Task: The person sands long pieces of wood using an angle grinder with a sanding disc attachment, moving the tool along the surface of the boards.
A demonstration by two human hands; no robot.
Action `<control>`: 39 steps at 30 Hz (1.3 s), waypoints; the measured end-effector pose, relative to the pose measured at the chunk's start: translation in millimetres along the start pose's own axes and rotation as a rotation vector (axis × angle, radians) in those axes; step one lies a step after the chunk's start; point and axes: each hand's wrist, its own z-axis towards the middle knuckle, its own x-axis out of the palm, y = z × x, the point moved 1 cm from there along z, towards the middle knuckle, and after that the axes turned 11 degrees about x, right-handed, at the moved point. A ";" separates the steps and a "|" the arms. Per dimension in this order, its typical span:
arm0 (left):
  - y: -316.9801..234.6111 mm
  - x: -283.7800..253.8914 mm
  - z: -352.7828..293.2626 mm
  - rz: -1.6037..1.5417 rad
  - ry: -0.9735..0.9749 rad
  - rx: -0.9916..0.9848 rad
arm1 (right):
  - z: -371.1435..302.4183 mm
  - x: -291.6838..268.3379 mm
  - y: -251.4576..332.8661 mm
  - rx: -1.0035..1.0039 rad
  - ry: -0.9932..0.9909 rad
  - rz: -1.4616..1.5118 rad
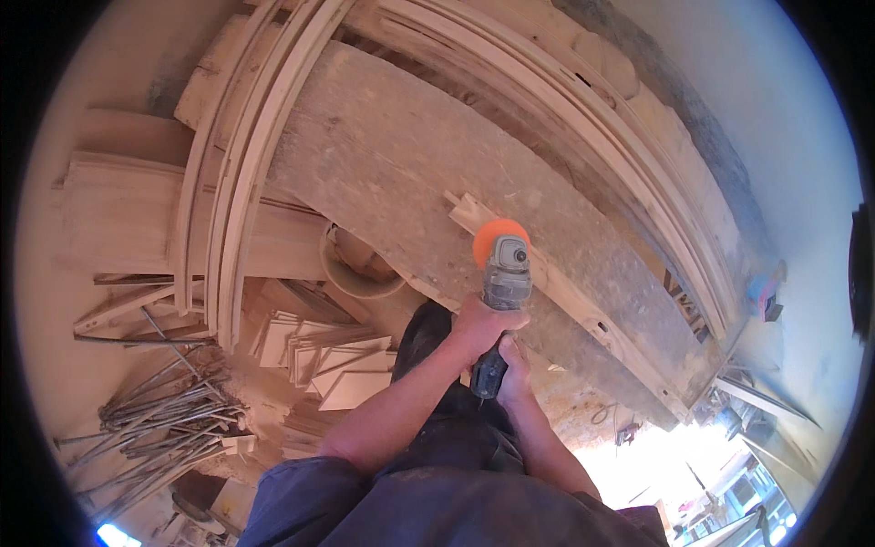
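An angle grinder [508, 273] with a grey head, dark rear body and round orange disc [497, 239] is held in both my hands. My left hand [483, 326] wraps round its middle, just behind the head. Farther back, my right hand [516, 366] grips the dark rear end. Under the disc lies a long pale wooden rail [583, 310] with a tenon at its far left end and small slots along it. From here I cannot tell whether the disc touches the wood.
The rail rests on a worn wooden workbench [392, 137]. Long wooden strips [583, 100] line its far side; more strips [241, 182] cross its left end. Below on the left are a bucket [360, 283], thin boards [355, 374] and piled metal rods [169, 419].
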 end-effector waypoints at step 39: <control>171.5 317.4 -107.2 0.366 0.479 -0.117 | -204.9 -284.6 -33.4 -0.341 -0.386 0.280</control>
